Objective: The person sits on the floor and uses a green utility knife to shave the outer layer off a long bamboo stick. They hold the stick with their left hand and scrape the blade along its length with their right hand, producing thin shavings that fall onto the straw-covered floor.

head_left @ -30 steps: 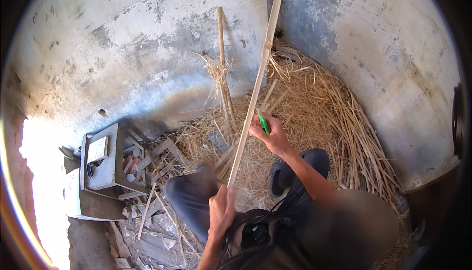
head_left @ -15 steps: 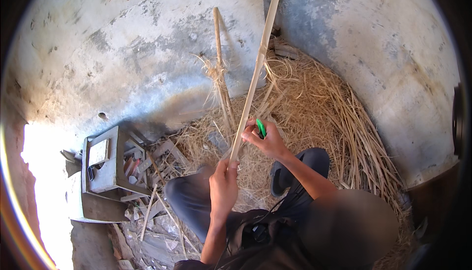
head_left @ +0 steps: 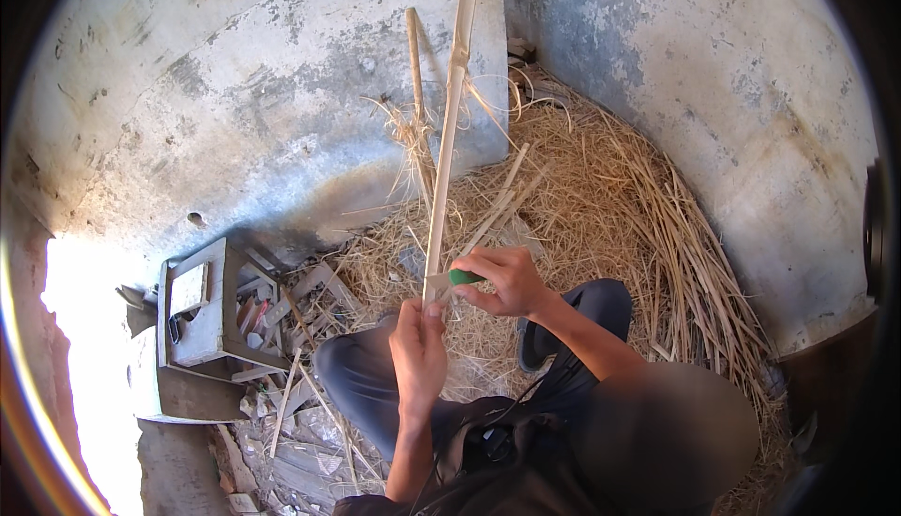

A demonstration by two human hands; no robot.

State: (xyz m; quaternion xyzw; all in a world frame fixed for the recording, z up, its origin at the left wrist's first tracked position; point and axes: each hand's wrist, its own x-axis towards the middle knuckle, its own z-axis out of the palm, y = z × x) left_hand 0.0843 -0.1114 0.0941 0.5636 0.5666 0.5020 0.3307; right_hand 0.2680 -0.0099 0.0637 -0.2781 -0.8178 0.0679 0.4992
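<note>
A long pale split bamboo strip [head_left: 449,131] stands steeply up in front of me, its top running past the picture's upper edge. My left hand [head_left: 419,352] is closed around its lower end. In my right hand [head_left: 508,279] is a green-handled knife [head_left: 465,277], gripped with the fingers closed. The pale blade reaches left and meets the strip just above my left thumb; how deep it sits I cannot tell. Thin curled shavings hang from the strip near a node higher up.
Straw-like shavings [head_left: 601,178] and long thin strips [head_left: 699,262] are heaped to the right, against the wall. A bamboo pole [head_left: 416,65] leans on the wall ahead. A worn wooden cabinet [head_left: 199,328] with rubble lies at left. My bent knees [head_left: 352,380] flank the work.
The strip has shifted upward and left, tilting more upright. My right hand has turned and moved slightly down, bringing the knife blade against the strip by my left hand.
</note>
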